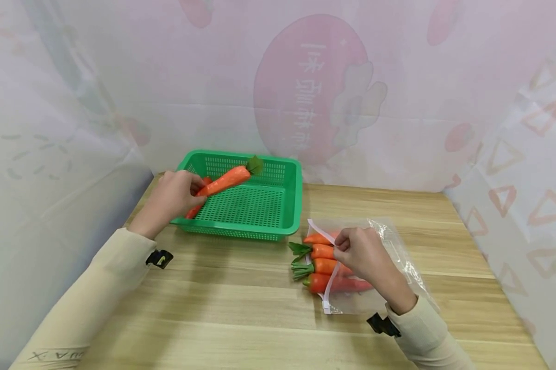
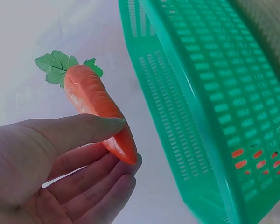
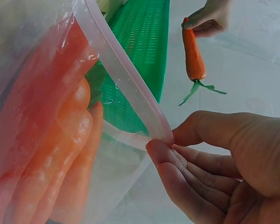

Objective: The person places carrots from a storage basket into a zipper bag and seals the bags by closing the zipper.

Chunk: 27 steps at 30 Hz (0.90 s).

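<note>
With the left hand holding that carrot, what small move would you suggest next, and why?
Probably carry the orange toy carrot from over the green plastic basket toward the clear zip bag: the right hand pinches its mouth open, and four carrots already lie inside.

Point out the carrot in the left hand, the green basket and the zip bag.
carrot (image 1: 224, 181), head view, middle of its orange body.
green basket (image 1: 296, 198), head view, right wall.
zip bag (image 3: 126, 86), right wrist view, its zip strip.

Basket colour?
Green, perforated plastic; the basket shows best in the head view.
</note>
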### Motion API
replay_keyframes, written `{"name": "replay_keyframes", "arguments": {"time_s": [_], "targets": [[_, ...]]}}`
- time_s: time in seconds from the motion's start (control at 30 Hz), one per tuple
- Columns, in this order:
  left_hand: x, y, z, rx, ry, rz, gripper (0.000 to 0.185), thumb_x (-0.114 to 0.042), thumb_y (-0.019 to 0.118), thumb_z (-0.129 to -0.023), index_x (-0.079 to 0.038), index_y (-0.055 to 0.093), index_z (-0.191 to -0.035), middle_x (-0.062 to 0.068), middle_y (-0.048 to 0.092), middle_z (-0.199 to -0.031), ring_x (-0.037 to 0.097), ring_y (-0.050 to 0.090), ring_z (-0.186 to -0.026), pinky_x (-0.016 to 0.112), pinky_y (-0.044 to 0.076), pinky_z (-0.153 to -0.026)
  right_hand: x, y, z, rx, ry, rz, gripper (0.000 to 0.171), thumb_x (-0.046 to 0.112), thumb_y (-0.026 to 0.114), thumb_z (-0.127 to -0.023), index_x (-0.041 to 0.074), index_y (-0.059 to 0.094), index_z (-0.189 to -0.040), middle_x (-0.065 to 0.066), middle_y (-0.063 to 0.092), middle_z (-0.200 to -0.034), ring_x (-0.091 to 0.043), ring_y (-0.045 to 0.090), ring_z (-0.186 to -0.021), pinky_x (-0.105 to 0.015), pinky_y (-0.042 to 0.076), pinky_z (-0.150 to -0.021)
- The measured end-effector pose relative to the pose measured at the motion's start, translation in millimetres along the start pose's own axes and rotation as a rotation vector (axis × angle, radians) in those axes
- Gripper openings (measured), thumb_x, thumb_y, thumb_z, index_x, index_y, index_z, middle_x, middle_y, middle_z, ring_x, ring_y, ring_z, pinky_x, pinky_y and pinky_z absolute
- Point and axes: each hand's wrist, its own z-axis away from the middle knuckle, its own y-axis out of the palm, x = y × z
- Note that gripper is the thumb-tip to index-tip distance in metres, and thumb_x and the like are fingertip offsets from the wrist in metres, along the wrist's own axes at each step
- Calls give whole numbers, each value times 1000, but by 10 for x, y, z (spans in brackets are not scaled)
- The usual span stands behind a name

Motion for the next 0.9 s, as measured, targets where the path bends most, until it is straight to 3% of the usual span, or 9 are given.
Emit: {"name": "replay_keyframes", "arguments": {"time_s": [0.3,0.67,0.9], "targets": [[-184,-67,193,-26,79,-6,10,-6,77,-92,-3,81,-101,14,81,-95,20,66,-67,31,49,-58,10,-19,26,5,7,-6,3,4,77,-83,1,76,-85,-4,76,-75,-10,69,-67,-27,60,-63],[-250,-92,443,-38,128,-41,13,-5,79,-89,-4,82,-102,7,77,-84,18,58,-67,31,46,-59,38,-28,18,-4,-16,-9,2,3,78,-82,2,76,-83,-3,76,-74,-9,70,-66,-25,59,-61],[-302,5,585,-27,166,-9,18,-6,85,-86,-4,82,-104,8,81,-90,19,74,-78,40,59,-70,32,-27,16,-7,-31,-12,3,3,78,-81,2,76,-82,-4,77,-75,-11,71,-67,-26,59,-61]]}}
